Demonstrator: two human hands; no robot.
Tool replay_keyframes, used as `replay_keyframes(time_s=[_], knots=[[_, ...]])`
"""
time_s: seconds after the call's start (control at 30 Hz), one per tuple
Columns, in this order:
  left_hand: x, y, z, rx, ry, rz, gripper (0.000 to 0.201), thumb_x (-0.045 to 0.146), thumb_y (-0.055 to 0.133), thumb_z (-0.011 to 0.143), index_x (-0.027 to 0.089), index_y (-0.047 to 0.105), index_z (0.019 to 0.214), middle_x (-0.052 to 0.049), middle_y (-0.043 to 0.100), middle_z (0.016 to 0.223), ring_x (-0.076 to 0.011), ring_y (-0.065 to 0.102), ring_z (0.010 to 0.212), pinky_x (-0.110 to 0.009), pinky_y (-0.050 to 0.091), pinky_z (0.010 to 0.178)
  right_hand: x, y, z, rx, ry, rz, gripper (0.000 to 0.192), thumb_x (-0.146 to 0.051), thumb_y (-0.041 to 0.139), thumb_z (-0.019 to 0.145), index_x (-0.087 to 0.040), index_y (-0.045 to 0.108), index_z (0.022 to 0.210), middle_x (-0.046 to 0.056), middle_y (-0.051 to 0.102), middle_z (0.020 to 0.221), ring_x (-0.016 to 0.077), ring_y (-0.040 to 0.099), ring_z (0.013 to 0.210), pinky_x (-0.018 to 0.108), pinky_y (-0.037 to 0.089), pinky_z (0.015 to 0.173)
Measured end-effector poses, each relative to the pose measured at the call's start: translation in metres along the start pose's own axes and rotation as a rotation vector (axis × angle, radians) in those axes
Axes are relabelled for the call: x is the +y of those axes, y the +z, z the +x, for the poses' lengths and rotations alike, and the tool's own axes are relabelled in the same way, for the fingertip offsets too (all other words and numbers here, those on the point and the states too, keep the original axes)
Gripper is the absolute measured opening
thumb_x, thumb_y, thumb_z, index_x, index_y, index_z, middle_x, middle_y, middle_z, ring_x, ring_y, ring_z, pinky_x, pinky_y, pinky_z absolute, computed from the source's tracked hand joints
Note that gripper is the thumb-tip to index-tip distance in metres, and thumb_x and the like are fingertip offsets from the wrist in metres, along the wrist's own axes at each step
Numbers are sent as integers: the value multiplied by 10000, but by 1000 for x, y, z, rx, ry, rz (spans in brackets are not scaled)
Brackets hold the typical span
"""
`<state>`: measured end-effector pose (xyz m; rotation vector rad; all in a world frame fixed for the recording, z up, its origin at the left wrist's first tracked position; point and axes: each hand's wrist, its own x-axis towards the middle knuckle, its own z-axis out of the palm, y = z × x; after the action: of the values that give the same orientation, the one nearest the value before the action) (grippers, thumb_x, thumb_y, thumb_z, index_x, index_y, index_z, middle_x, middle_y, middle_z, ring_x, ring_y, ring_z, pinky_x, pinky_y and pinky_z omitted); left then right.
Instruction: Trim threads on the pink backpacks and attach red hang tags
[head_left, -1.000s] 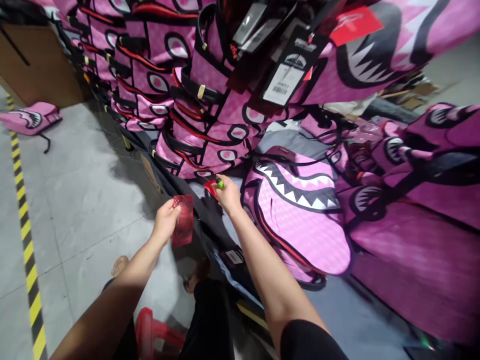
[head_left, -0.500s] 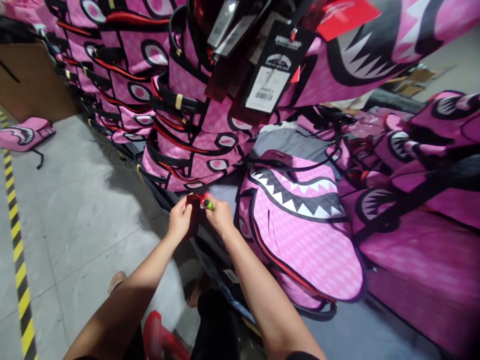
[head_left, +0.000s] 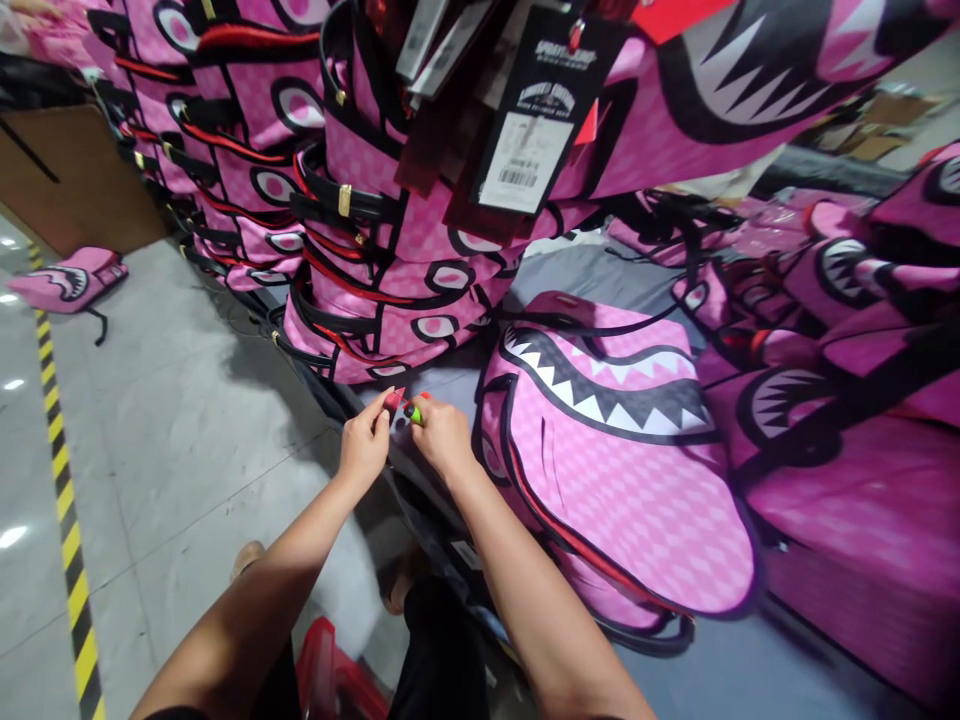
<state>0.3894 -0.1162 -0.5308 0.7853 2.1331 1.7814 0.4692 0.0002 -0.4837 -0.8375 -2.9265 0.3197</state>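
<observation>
My left hand pinches a small red piece, perhaps a tag, between thumb and fingers. Close beside it, my right hand is closed around a small tool with a green and black end; its working end is too small to make out. Both hands meet over the table edge, just below a tall stack of pink backpacks. To the right of my right hand lies a pink checked backpack with a shark-mouth print, flat on the grey table surface.
Black hang tags dangle from the upper backpack. More pink bags are piled at right. On the floor at left are a pink bag, a cardboard box and striped tape. A red stool stands by my legs.
The dark red sheet that hung below my left hand no longer shows there; a small red piece now sits at its fingertips. The hands stay close together, and the view has shifted slightly.
</observation>
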Motion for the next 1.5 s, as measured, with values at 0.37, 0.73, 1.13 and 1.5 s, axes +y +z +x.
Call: replay_keyframes(time_s=[0.37,0.73,1.13,1.5], knots=[[-11,9,-1,-1,-17,-132,410,291,515,901,178,648,1272,-78,678,1291,-212,638,1192,-360,460,1077,1,-5,-11,5,8,-28,214,-196,517,896,-249,685,1017,50,746,962,203,680,846,263,353,653],[-8,7,-3,-18,-6,-87,405,287,523,904,200,655,1276,-71,691,1270,-210,665,1129,-347,476,1045,5,-3,-13,4,19,19,235,-156,505,861,-243,691,977,58,750,929,215,684,848,274,328,645],[13,2,-12,-87,103,-32,430,435,563,901,235,644,1273,-91,718,1204,-234,681,1101,-352,496,996,4,-1,-12,24,88,276,244,-140,463,867,-212,685,934,23,725,800,155,639,729,219,335,604],[46,0,25,-112,221,214,183,354,657,790,184,718,815,9,699,741,-116,596,654,-223,440,671,-7,6,-37,345,133,553,543,-135,505,868,-202,522,1407,31,550,1436,157,528,1301,229,425,1058]])
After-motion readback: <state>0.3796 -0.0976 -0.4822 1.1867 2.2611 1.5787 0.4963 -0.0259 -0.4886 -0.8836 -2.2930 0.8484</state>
